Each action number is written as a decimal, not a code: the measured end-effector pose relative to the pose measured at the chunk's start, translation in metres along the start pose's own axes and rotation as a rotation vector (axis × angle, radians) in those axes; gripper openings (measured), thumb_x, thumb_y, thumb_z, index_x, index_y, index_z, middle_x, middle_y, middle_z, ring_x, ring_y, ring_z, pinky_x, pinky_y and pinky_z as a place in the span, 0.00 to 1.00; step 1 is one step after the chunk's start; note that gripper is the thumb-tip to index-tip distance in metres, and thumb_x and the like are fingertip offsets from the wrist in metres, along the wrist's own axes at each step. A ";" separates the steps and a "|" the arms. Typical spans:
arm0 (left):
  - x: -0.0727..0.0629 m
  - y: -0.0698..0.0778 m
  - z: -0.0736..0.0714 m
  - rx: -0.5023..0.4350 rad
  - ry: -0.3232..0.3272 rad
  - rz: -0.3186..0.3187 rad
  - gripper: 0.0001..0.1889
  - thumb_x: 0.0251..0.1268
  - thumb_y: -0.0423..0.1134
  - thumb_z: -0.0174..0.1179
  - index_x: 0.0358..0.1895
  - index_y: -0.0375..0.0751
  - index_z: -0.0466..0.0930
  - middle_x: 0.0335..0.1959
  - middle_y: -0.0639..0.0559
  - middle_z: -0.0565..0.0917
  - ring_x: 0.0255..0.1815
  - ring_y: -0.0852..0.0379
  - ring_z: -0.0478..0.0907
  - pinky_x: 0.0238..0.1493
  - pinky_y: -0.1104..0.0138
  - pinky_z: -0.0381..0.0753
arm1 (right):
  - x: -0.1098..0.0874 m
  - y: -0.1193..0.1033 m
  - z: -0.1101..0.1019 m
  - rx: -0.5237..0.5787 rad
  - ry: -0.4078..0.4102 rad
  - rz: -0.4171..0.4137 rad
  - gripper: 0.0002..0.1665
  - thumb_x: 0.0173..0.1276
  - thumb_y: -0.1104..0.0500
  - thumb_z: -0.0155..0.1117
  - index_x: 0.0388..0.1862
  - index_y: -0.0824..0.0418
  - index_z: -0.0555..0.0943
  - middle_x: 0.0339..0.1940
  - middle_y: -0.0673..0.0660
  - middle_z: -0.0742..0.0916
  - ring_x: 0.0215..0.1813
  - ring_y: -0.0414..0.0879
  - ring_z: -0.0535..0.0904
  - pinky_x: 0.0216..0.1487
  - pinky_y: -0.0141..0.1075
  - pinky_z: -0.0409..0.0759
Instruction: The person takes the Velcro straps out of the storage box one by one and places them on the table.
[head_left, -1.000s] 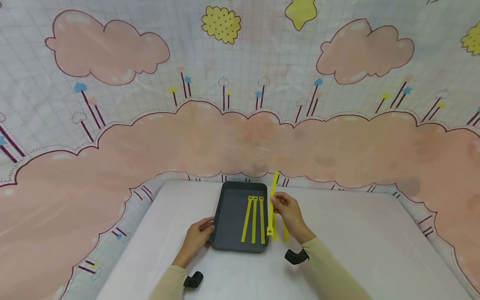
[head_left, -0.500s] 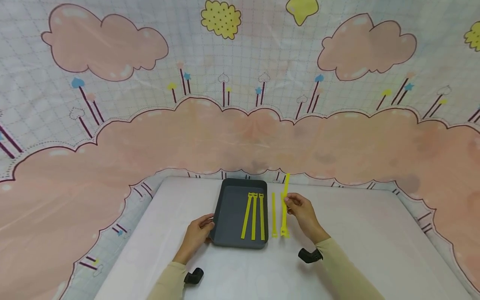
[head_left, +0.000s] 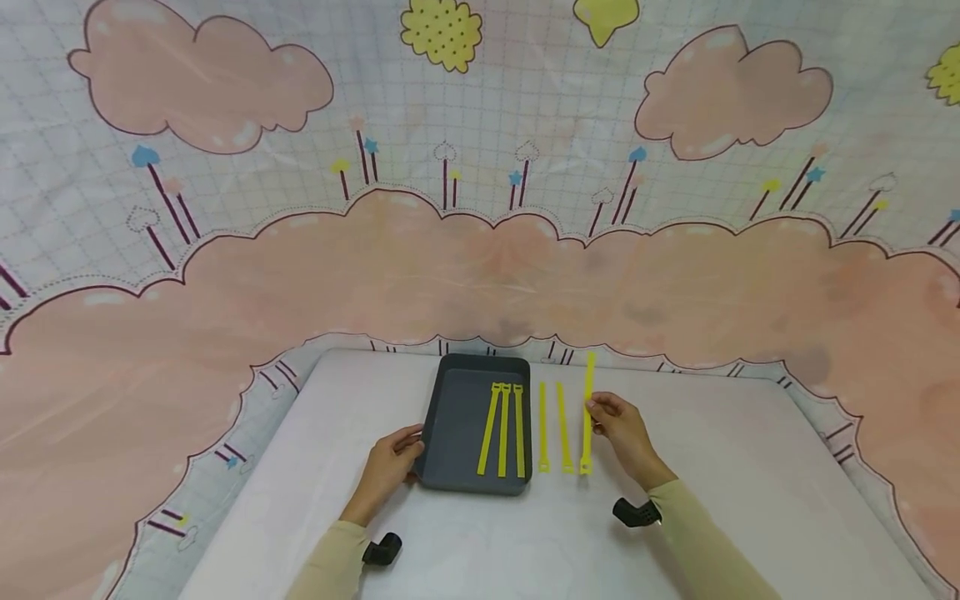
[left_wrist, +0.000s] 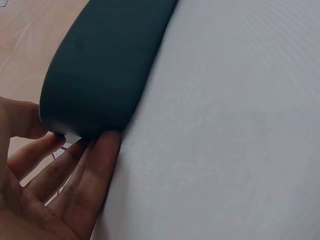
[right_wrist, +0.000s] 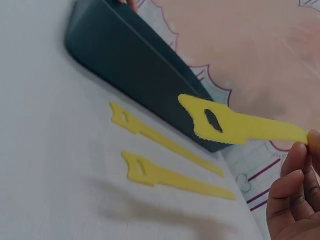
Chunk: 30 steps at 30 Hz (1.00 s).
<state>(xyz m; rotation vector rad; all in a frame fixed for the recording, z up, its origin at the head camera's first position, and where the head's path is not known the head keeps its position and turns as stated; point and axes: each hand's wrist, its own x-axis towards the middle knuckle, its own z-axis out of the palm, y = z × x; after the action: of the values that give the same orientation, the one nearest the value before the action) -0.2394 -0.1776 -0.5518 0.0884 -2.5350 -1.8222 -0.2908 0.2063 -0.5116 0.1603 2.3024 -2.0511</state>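
My right hand (head_left: 626,433) pinches a yellow hook-and-loop cable tie (right_wrist: 217,120) between thumb and fingertips, its slotted head pointing down and towards me. Under it, two similar ties lie side by side on the table, a left one (head_left: 543,429) and a right one (head_left: 564,429). Left of them stands a dark grey tray (head_left: 453,433) holding three more yellow ties (head_left: 504,429), their heads at the far end. My left hand (head_left: 390,467) rests at the tray's left side; in the left wrist view its fingertips (left_wrist: 107,142) touch the tray's outer wall.
The white table (head_left: 720,467) extends to both sides of the tray. Behind it hangs a printed cloth (head_left: 465,275) with clouds and stars, which meets the table's back edge. Each wrist carries a black camera mount, one left (head_left: 384,548) and one right (head_left: 636,512).
My right hand has moved right, away from the tray, with the cable tie in its fingers. Both ties on the table now show in full. The left hand stays at the tray.
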 end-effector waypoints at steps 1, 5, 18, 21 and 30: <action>0.000 0.001 0.000 -0.001 -0.002 0.003 0.20 0.68 0.33 0.58 0.63 0.37 0.77 0.54 0.33 0.83 0.52 0.46 0.83 0.25 0.62 0.85 | 0.000 0.001 -0.001 -0.004 0.008 0.007 0.16 0.74 0.60 0.58 0.54 0.69 0.74 0.31 0.46 0.82 0.36 0.40 0.75 0.37 0.29 0.78; -0.001 0.005 -0.001 -0.010 -0.004 -0.002 0.20 0.68 0.33 0.58 0.63 0.37 0.77 0.55 0.33 0.83 0.52 0.45 0.83 0.24 0.62 0.85 | 0.001 0.004 -0.006 -0.031 0.000 0.029 0.17 0.75 0.59 0.57 0.56 0.69 0.74 0.33 0.47 0.82 0.37 0.40 0.75 0.37 0.29 0.78; 0.000 0.005 0.000 -0.028 -0.003 -0.029 0.20 0.68 0.33 0.58 0.63 0.40 0.78 0.55 0.36 0.84 0.53 0.45 0.83 0.25 0.63 0.84 | 0.012 0.015 -0.014 -0.063 -0.033 0.071 0.18 0.75 0.59 0.56 0.57 0.69 0.73 0.34 0.48 0.82 0.34 0.39 0.76 0.33 0.29 0.75; -0.001 0.005 0.001 -0.027 -0.004 -0.030 0.20 0.68 0.33 0.58 0.63 0.40 0.77 0.55 0.36 0.83 0.53 0.45 0.82 0.26 0.63 0.85 | 0.014 0.018 -0.014 -0.076 -0.038 0.071 0.18 0.75 0.57 0.57 0.56 0.68 0.73 0.34 0.48 0.82 0.35 0.39 0.75 0.33 0.29 0.74; -0.003 0.006 0.002 -0.006 0.004 -0.018 0.21 0.70 0.32 0.57 0.65 0.33 0.74 0.57 0.31 0.81 0.56 0.40 0.81 0.27 0.58 0.86 | 0.017 0.022 -0.014 -0.136 -0.036 0.090 0.17 0.75 0.57 0.57 0.56 0.66 0.74 0.34 0.50 0.81 0.32 0.41 0.73 0.29 0.29 0.73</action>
<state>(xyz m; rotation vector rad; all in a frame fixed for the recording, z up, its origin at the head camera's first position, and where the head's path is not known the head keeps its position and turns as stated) -0.2371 -0.1733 -0.5469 0.1147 -2.5343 -1.8341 -0.3047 0.2233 -0.5335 0.2146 2.3566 -1.8336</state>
